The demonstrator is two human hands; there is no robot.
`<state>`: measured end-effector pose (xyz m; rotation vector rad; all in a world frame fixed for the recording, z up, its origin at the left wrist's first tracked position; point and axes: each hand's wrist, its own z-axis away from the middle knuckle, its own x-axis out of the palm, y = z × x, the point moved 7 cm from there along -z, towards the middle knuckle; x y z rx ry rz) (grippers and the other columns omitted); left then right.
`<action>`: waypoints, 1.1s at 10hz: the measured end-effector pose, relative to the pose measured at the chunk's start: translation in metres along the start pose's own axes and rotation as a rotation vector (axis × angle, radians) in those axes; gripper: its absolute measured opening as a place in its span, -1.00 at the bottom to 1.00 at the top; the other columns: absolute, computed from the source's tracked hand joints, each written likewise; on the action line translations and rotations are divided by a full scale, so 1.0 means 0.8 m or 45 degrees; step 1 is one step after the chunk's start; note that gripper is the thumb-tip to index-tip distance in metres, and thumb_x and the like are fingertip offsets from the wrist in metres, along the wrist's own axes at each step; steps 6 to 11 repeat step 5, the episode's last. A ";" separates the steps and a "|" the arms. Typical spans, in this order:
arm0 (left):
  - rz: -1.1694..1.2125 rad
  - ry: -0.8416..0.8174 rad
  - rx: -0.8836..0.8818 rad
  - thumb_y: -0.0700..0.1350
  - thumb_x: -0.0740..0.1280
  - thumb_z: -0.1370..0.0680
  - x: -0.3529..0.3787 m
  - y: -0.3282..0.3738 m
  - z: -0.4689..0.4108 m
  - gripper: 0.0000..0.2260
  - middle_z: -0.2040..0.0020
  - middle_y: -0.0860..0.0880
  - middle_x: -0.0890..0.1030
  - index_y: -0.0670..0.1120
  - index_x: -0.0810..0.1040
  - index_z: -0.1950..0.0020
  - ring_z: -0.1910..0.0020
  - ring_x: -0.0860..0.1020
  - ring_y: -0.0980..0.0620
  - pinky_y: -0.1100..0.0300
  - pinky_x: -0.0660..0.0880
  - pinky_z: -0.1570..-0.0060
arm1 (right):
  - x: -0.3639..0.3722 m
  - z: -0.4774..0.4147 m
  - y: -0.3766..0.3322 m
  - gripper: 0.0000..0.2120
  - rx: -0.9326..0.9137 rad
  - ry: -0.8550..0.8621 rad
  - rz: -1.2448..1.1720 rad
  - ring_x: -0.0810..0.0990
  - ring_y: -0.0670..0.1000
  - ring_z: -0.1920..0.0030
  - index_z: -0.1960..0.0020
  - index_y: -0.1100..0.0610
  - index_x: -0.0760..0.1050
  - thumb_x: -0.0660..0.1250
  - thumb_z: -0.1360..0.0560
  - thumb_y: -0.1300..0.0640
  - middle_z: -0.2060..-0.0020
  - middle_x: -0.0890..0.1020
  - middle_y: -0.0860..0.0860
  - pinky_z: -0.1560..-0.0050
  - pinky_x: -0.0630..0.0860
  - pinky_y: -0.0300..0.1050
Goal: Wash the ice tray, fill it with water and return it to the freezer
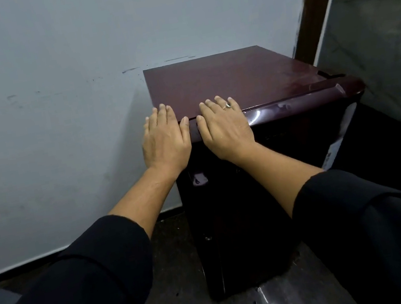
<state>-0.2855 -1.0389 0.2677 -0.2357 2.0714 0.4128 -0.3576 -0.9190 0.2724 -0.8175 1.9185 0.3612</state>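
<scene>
The left grip and the right grip lay open, fingers straight, palms down, side by side on the near left edge of the dark red fridge. The fridge stood on the floor, against the far grey wall.

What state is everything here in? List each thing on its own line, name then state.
fridge: upright, door closed.
left hand: open, fingers straight, resting flat on the fridge's top front edge.
right hand: open, flat on the same edge, beside the left hand with a small gap between the thumbs.
ring: worn on a finger of the right hand.
ice tray: not in view.
</scene>
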 end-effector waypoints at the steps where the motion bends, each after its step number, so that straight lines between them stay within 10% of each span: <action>1: -0.071 -0.013 0.146 0.15 -0.10 -0.71 0.008 0.009 0.040 -0.34 -0.68 -0.26 0.07 -0.28 0.05 -0.67 -0.69 0.01 -0.20 -0.12 -0.01 -0.65 | 0.003 0.050 0.002 -0.38 0.008 -0.019 -0.021 0.08 0.16 -0.66 -0.65 0.23 0.14 -0.07 -0.68 -0.07 -0.63 0.20 0.16 -0.64 -0.03 0.18; 5: 0.063 -0.182 0.557 0.17 -0.08 -0.73 0.056 0.073 0.208 -0.32 -0.70 -0.23 -0.15 -0.26 -0.13 -0.68 -0.69 -0.21 -0.13 -0.09 -0.11 -0.66 | 0.007 0.253 0.022 -0.34 0.225 -0.236 0.067 -0.12 0.08 -0.67 -0.67 0.24 -0.08 0.01 -0.67 0.00 -0.67 -0.04 0.16 -0.66 -0.15 0.04; 11: 0.063 -0.182 0.557 0.17 -0.08 -0.73 0.056 0.073 0.208 -0.32 -0.70 -0.23 -0.15 -0.26 -0.13 -0.68 -0.69 -0.21 -0.13 -0.09 -0.11 -0.66 | 0.007 0.253 0.022 -0.34 0.225 -0.236 0.067 -0.12 0.08 -0.67 -0.67 0.24 -0.08 0.01 -0.67 0.00 -0.67 -0.04 0.16 -0.66 -0.15 0.04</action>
